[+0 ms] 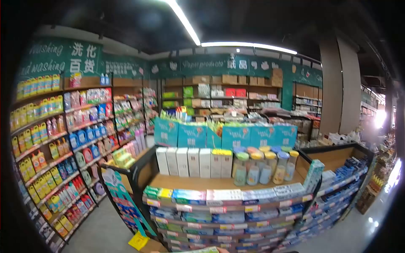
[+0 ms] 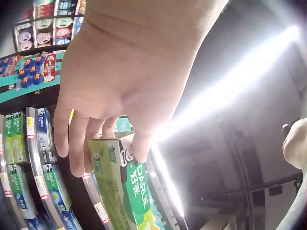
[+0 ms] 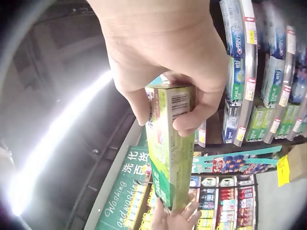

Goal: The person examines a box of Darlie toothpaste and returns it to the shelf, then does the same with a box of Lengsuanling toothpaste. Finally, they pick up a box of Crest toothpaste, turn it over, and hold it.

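Both of my hands hold one long green toothpaste box printed with the DARLIE name. My left hand grips one end of it, thumb on the printed face and fingers on the other side. At the opposite end, my right hand pinches the box between thumb and fingers, beside a barcode. Far along the box in the right wrist view, the left hand shows small. The head view catches only a sliver of the box at its bottom edge.
A shelf unit stacked with toothpaste boxes stands right in front. Its top carries white cartons, lidded cups and teal display boxes. Shelves of detergent bottles line the left, and a yellow tag sits low by the unit.
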Motion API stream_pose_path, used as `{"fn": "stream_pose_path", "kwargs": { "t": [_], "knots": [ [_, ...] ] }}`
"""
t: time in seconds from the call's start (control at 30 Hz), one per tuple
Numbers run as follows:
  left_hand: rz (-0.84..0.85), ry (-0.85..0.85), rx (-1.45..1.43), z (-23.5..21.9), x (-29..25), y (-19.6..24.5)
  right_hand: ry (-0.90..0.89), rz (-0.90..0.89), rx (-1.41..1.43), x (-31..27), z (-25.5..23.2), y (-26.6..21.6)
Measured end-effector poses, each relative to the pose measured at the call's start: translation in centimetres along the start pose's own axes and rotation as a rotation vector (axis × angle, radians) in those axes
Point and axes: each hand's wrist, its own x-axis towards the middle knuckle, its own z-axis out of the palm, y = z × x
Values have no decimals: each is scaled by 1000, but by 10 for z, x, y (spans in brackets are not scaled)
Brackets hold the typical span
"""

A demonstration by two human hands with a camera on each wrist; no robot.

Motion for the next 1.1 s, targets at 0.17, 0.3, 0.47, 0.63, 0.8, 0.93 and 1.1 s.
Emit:
{"fn": "stream_pose_path", "kwargs": {
  "t": [0.17,0.3,0.47,0.63,0.8,0.93,1.1],
  "knots": [
    [148,-19,154,-8,4,23,46,-16,228,-2,36,-10],
    [119,-34,84,-19,12,23,-93,14,1,-16,40,-23],
    [220,-132,-2,-23,9,47,7,-209,-266,-11,63,-24],
    [362,-158,60,-44,13,41,94,-408,-449,-10,91,-20],
    [339,-132,-50,-53,9,33,153,-455,-523,-26,111,-13],
    [352,-132,-99,-69,0,35,100,-416,-414,-26,131,-9],
    [294,-119,-95,-89,-15,33,-38,-266,-352,-18,136,3]
  ]
}}
